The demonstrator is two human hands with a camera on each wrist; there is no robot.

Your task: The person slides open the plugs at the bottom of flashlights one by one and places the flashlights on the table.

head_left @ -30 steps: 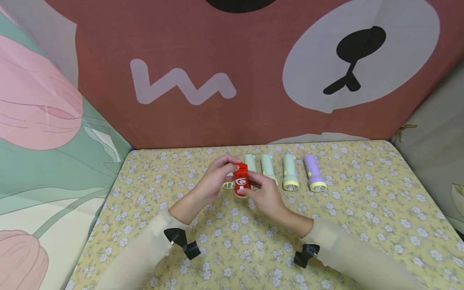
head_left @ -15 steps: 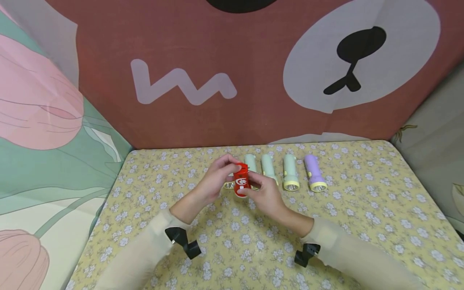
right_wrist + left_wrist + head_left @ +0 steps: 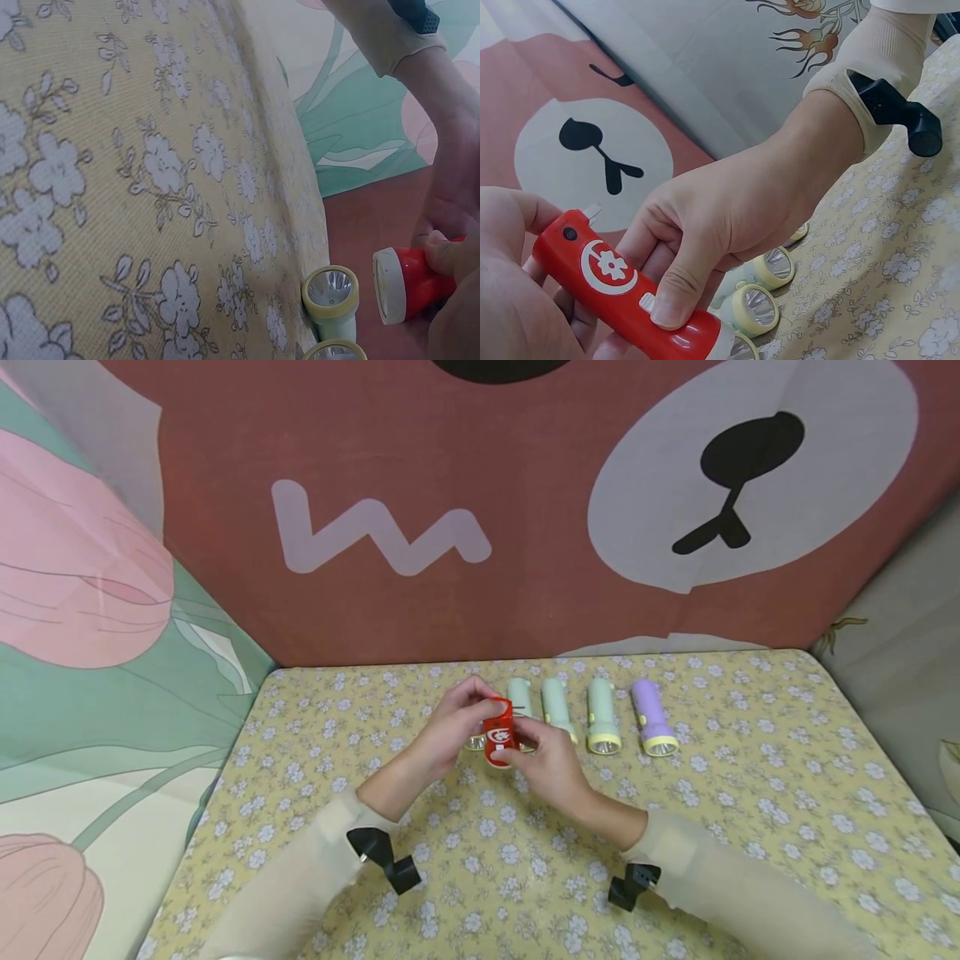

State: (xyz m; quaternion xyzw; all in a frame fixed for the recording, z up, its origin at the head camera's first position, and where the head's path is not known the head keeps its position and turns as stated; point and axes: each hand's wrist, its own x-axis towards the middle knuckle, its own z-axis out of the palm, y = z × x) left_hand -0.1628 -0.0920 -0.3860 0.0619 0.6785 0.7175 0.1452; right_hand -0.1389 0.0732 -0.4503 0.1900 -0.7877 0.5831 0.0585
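Both hands hold a red flashlight [image 3: 499,735] above the table, lens end toward the person. A white flower emblem and a white switch [image 3: 648,302] show on its body in the left wrist view. My left hand [image 3: 446,731] grips the tail end, thumb at the end face. A thin metal prong [image 3: 594,212] sticks out sideways from that end. My right hand [image 3: 553,767] grips the lens end from the right, its thumb [image 3: 676,292] beside the switch. The white lens rim [image 3: 390,286] appears in the right wrist view.
Behind the hands several flashlights lie in a row, lenses toward the person. Mint-green ones, such as the mint-green flashlight [image 3: 602,714], are partly hidden by the hands; a purple flashlight [image 3: 654,717] ends the row. A flowered cloth [image 3: 750,827] covers the table, with fabric walls around it.
A thin prong now projects to the right from the red flashlight's tail end, where a dark slot showed before. My left thumb has shifted slightly right; the right hand keeps its place.
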